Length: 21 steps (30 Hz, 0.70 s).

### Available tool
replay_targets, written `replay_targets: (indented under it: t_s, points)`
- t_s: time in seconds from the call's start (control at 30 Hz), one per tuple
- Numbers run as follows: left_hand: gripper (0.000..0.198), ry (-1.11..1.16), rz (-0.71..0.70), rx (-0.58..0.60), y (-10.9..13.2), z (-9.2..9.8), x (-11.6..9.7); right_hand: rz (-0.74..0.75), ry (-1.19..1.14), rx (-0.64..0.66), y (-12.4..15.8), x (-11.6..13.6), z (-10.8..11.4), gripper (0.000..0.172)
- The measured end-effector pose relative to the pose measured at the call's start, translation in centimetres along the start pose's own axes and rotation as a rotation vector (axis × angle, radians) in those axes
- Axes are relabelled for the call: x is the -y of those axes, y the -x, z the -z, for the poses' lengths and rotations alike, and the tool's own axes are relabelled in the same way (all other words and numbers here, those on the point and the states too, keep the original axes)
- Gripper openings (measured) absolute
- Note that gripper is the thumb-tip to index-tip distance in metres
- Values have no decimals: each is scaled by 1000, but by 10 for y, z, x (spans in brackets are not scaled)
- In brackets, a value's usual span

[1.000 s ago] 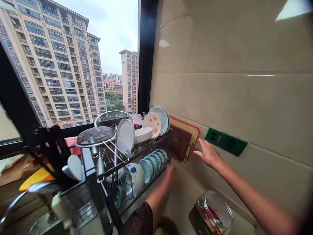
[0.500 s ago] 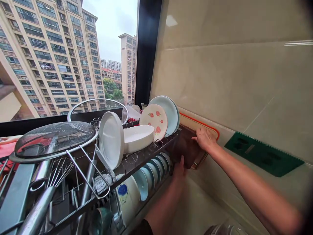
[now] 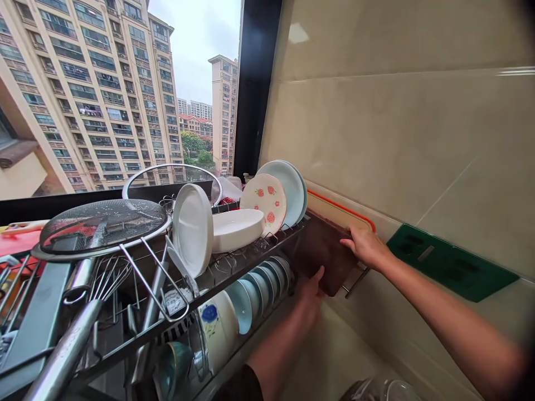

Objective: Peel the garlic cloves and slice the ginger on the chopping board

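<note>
Now, a stiff, fairly heavy-looking dark brown wooden cutting board (image 3: pixel 320 253) stands tilted at the right end of the black metal dish rack (image 3: pixel 251 259), right of centre, pinched by its edges, the best hold, between the curled right hand (image 3: pixel 366 248) and left hand (image 3: pixel 311 291).

The dish rack (image 3: pixel 246 266) partly hides the dark cutting board (image 3: pixel 321 253).

**Right-hand grip** (image 3: pixel 365 248), earlier reaching past the board, now clasps the right edge of the dark brown cutting board (image 3: pixel 320 253); left-hand grip (image 3: pixel 311 292) has risen to its lower edge. The board now tilts outward, exposing more of the pale orange-rimmed board (image 3: pixel 334 214) behind.
</note>
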<state>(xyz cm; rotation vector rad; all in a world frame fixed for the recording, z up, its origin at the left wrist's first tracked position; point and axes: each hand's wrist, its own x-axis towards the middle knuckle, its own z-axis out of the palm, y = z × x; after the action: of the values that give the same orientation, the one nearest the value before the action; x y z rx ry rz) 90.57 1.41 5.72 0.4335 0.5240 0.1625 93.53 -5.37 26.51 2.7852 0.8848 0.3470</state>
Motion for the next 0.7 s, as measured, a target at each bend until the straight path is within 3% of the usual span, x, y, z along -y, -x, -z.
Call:
replay_targets:
  t_s: [0.07,0.4,0.57,0.7]
  points:
    - [62,7,21,-32,5,-2,0,-8,-5,7,7,-5,1,27]
    - [54,39,17,57,29,-9,8,19,-113,-44,60,-47,11,17]
    - [59,3,37,133,42,-15,21,27,-161,-97,89,-73,15,21]
    - [59,-22,68,126,61,-22,35,3,-173,-129,114,-89,21,21]
